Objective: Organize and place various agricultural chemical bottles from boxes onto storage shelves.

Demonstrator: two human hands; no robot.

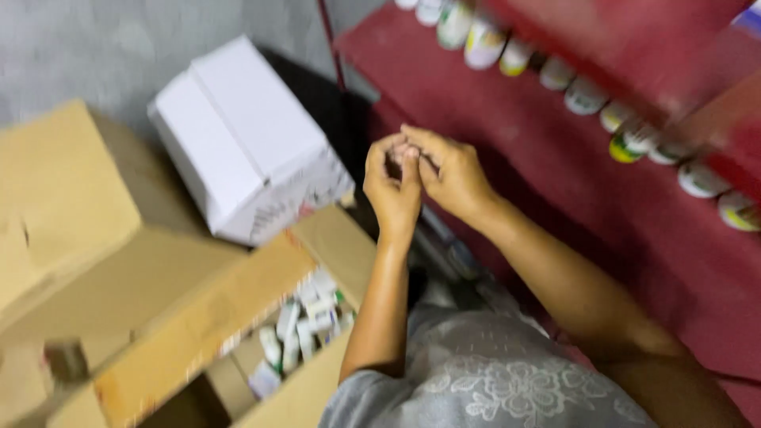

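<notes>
Grey patterned fabric (483, 380) is lying nearest the lens. Above it, the left hand (392, 186) and right hand (452, 174) are touching, fingertips pinched together over something too blurred to tell, just beside the white box (242, 139) and before the red shelf's (507, 127) front edge.

A white box (246, 143) leans beside an open carton (198, 325) of small packets (305, 325). Bottles (587, 95) line a red shelf (515, 135).

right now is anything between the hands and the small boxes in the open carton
Nothing visible does. Both hands are raised together near the red shelf; the small boxes lie uncovered in the open brown carton, below and left, flaps open.
</notes>
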